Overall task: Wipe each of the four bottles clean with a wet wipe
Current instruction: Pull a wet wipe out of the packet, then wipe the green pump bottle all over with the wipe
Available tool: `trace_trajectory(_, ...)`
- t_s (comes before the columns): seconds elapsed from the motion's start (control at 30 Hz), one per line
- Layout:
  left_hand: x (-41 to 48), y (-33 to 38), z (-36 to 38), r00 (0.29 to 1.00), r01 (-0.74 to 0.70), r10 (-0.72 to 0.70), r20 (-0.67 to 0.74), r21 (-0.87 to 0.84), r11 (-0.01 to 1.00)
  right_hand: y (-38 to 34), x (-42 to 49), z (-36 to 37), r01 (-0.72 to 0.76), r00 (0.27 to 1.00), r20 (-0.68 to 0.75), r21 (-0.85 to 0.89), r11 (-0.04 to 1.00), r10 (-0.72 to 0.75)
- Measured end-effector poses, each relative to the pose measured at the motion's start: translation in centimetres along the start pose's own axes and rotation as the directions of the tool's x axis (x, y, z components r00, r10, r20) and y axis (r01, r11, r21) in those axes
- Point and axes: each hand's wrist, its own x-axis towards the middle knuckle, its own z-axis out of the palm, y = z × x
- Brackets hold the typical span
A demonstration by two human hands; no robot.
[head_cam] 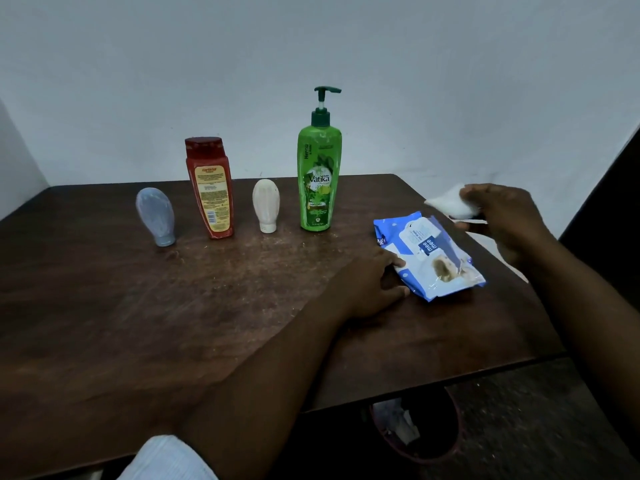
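Where backed by a pale wall (381, 46), set square against it: dark wooden worktop (138, 306), scuffed and speckled with pale dust. Below its near right edge, on the floor, a dark round bin (450, 441) with white scraps inside.

On the far half of the worktop, four bottles in a row, all standing, each apart from its neighbours. Tallest, at the right end of the row: green pump bottle (319, 181), dark green pump spout turned rightward, front label toward the camera. Next in size, second from the left: red bottle (210, 188), dark red cap on top, yellow back label toward the camera.

Right of the green pump bottle, near the worktop's right edge, lying flat: blue and white wipes pack (429, 254). At the pack's near left corner, left hand (363, 285), thumb on top and fingers curled at the edge, gripping the pack against the worktop. Beyond the pack's far right side, raised in the air, right hand (502, 216), fingers curled, pinching a wet wipe (450, 202).

Smaller again: pale blue bottle (156, 213) at the left end of the row, standing on its cap; then white bottle (266, 204), between the red and the green, also cap-down.

Smallest: the wet wipe, white and bunched, held clear of the worktop, well apart from all four bottles.
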Motion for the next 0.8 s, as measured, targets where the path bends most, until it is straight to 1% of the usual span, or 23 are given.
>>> trace_trajectory(0.07,-0.1,0.1,-0.1,1.000,-0.001,0.001,-0.001,-0.008,1.000,-0.6,-0.7,0.5,0.012,0.999,0.042,0.089,0.996,-0.016)
trace_trajectory(0.13,-0.2,0.2,-0.4,0.999,0.028,-0.030,-0.029,-0.074,0.997,-0.9,-1.4,1.4,-0.005,0.996,0.089,0.153,0.988,-0.009)
trace_trajectory(0.2,-0.3,0.5,-0.9,0.988,0.091,-0.119,-0.101,-0.245,0.965,-0.8,-2.2,2.8,-0.035,0.991,0.136,0.186,0.982,0.010)
trace_trajectory(0.23,-0.4,0.5,-1.3,0.972,0.119,-0.183,-0.144,-0.368,0.922,-0.7,-2.6,3.6,-0.054,0.986,0.166,0.195,0.979,0.021)
trace_trajectory(0.27,-0.6,0.5,-1.8,0.951,0.140,-0.258,-0.169,-0.506,0.851,-0.5,-3.1,4.5,-0.080,0.979,0.200,0.197,0.977,0.040)
trace_trajectory(0.3,-0.8,0.4,-2.5,0.931,0.148,-0.324,-0.168,-0.639,0.755,-0.2,-3.5,5.4,-0.116,0.968,0.241,0.197,0.974,0.066)
trace_trajectory(0.33,-0.9,0.2,-3.1,0.914,0.150,-0.380,-0.139,-0.757,0.636,0.1,-4.0,6.4,-0.154,0.954,0.286,0.199,0.968,0.093)
trace_trajectory(0.37,-1.2,0.0,-3.7,0.903,0.158,-0.421,-0.085,-0.845,0.511,0.3,-4.5,7.6,-0.188,0.937,0.332,0.205,0.961,0.112)
trace_trajectory(0.4,-1.5,-0.3,-4.3,0.897,0.176,-0.442,-0.028,-0.893,0.414,0.6,-5.0,8.7,-0.214,0.921,0.370,0.213,0.953,0.124)
trace_trajectory(0.43,-1.9,-0.7,-4.9,0.892,0.191,-0.452,0.006,-0.911,0.366,0.8,-5.5,9.9,-0.235,0.907,0.400,0.219,0.947,0.133)
trace_trajectory(0.47,-2.4,-1.1,-5.4,0.889,0.191,-0.458,0.007,-0.915,0.356,1.0,-6.0,11.1,-0.255,0.895,0.422,0.221,0.941,0.143)
trace_trajectory(0.53,-3.3,-2.0,-6.2,0.876,0.159,-0.480,-0.041,-0.916,0.368,1.3,-6.7,13.2,-0.275,0.879,0.449,0.206,0.939,0.159)
trace_trajectory(0.63,-4.4,-3.5,-7.7,0.832,0.142,-0.543,-0.109,-0.906,0.399,1.5,-7.2,15.8,-0.246,0.888,0.433,0.158,0.956,0.157)
trace_trajectory(0.7,-5.0,-4.3,-8.6,0.814,0.165,-0.569,-0.116,-0.894,0.417,1.5,-7.2,17.2,-0.233,0.892,0.425,0.145,0.962,0.152)
trace_trajectory(0.8,-5.8,-5.0,-9.6,0.817,0.203,-0.571,-0.079,-0.888,0.414,1.4,-7.0,18.8,-0.233,0.887,0.435,0.125,0.964,0.158)
